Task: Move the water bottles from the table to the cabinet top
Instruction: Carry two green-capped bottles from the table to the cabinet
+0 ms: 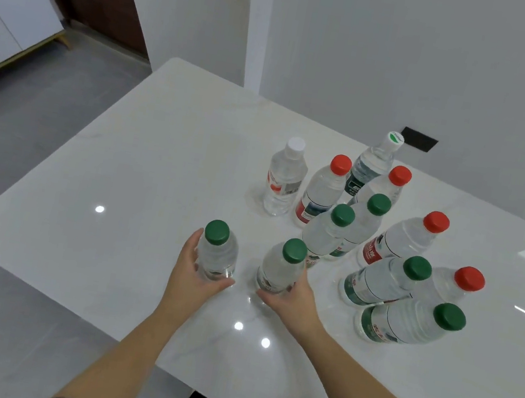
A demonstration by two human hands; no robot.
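Now our left hand wraps the left bottle and our right hand the right bottle, both upright on the table (front edge); squeeze gently, lift straight.

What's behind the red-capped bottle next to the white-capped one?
A taller bottle with a white-and-green cap; its neck and dark label show. The red-capped bottle covers its lower left side, and its base is hidden.
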